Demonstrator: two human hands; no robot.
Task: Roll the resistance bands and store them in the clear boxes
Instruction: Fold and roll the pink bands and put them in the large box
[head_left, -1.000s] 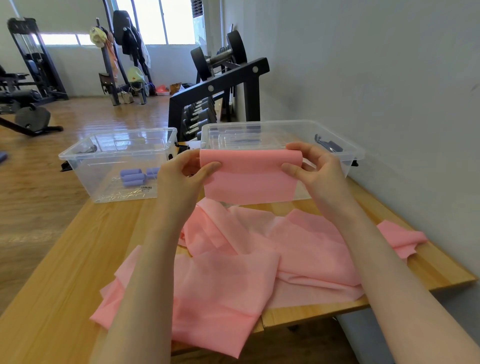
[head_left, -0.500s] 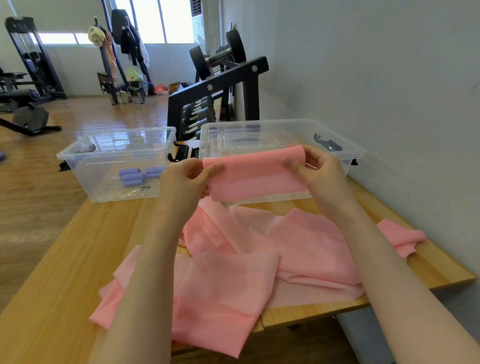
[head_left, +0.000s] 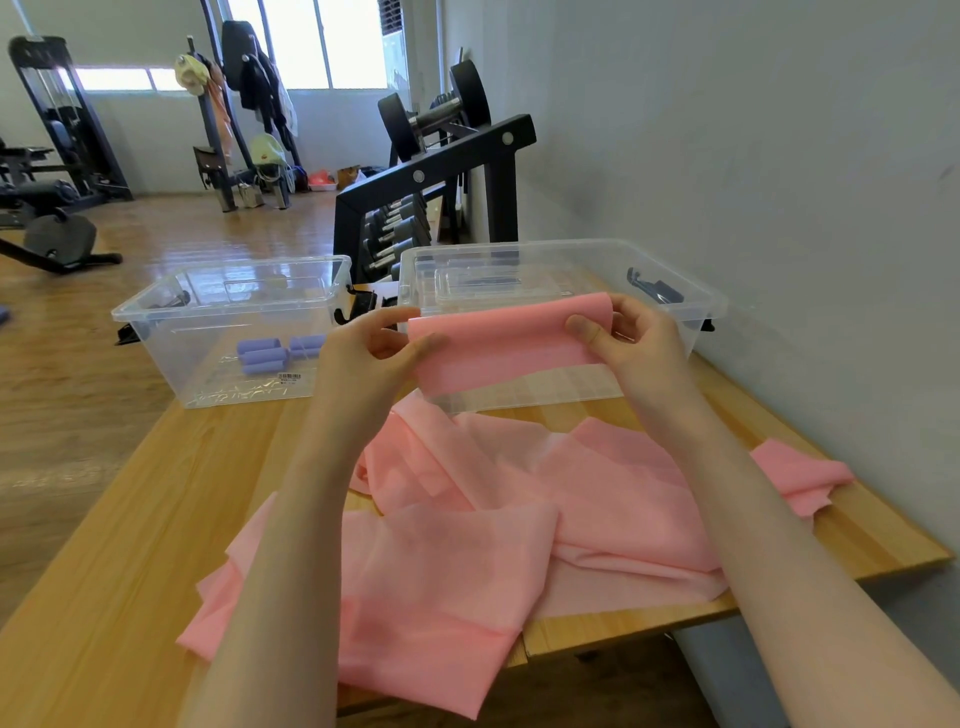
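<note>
I hold the upper end of a long pink resistance band (head_left: 498, 345) in the air in front of the right clear box (head_left: 691, 301). My left hand (head_left: 371, 358) pinches its left edge and my right hand (head_left: 631, 338) pinches its right edge, where the top is curled over into a small roll. The rest of the pink band (head_left: 519, 519) lies crumpled on the wooden table (head_left: 130, 545) and hangs over its near edge. The left clear box (head_left: 156, 317) holds several rolled purple bands (head_left: 270, 353).
A grey wall runs along the table's right side. Behind the boxes stands a black dumbbell rack (head_left: 426, 208). Gym machines (head_left: 57, 156) and a coat stand (head_left: 234, 114) stand farther back on the wooden floor.
The held top edge of the pink band has tilted, its right end higher, and curled further over. Both hands stay at about the same spot in front of the right box.
</note>
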